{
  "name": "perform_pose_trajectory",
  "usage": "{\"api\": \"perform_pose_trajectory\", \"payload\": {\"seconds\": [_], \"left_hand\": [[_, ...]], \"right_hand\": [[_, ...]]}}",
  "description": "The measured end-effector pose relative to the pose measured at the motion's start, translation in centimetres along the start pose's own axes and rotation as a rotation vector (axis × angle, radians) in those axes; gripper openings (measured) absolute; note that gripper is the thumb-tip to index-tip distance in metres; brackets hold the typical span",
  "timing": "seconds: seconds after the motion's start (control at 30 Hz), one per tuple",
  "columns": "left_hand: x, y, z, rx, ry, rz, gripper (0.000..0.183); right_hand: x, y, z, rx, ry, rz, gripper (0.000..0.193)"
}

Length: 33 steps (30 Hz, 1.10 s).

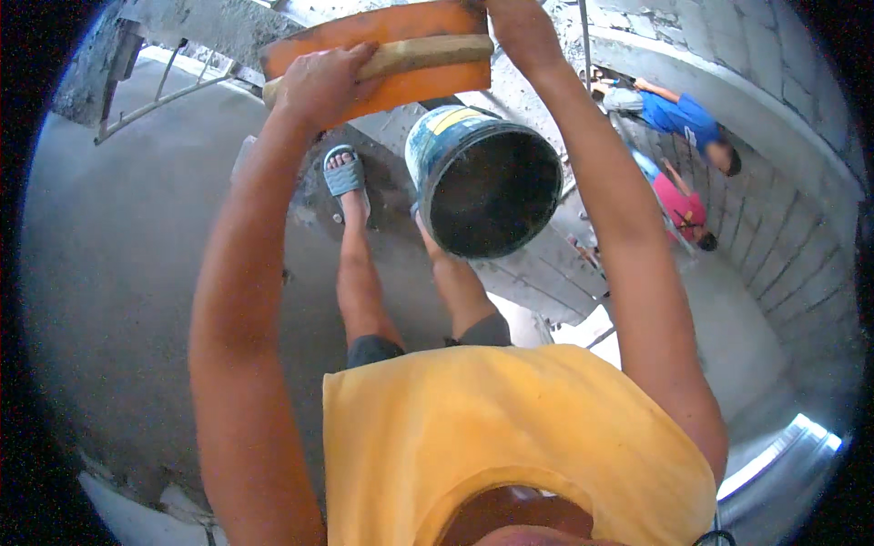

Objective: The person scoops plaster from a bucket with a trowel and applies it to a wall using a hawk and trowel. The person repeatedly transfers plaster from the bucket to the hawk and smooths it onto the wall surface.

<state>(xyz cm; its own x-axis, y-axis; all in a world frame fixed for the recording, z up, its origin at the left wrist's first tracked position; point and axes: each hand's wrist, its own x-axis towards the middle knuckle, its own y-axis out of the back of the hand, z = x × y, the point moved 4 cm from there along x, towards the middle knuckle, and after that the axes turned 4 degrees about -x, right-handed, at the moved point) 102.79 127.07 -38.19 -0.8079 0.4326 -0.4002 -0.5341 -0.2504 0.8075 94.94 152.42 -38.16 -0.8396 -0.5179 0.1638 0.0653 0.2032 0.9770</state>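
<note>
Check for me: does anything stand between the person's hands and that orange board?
Nothing visible does. The left hand holds the wooden handle across the orange board; the right hand is by its right end, partly cut off by the frame. The bucket appears below the board, not between.

1 float (423,55) – 1 bucket (492,187) – 2 hands (320,86)

One near fisheye view from the person's head, downward past the yellow shirt (519,409) to the hands (320,86).
</note>
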Motion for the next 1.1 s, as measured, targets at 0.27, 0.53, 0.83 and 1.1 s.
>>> {"api": "perform_pose_trajectory", "payload": {"seconds": [0.27, 0.53, 0.83, 1.1], "left_hand": [[0.5, 0.1, 0.2, -0.02, 0.001, 0.003, 0.05], [0.1, -0.6, -0.2, -0.022, -0.037, 0.061, 0.049], [0.2, -0.4, -0.3, -0.033, -0.021, 0.069, 0.042], [0.1, -0.3, 0.5, -0.053, -0.029, 0.088, 0.041]], "right_hand": [[-1.3, -1.8, -0.8, -0.102, 0.035, -0.183, 0.021], [0.6, -0.9, 0.6, -0.126, 0.062, -0.162, 0.022], [-0.6, -0.9, 0.8, -0.072, 0.044, -0.159, 0.02], [-1.4, -1.1, 0.2, 0.034, 0.082, -0.079, 0.017]]}}
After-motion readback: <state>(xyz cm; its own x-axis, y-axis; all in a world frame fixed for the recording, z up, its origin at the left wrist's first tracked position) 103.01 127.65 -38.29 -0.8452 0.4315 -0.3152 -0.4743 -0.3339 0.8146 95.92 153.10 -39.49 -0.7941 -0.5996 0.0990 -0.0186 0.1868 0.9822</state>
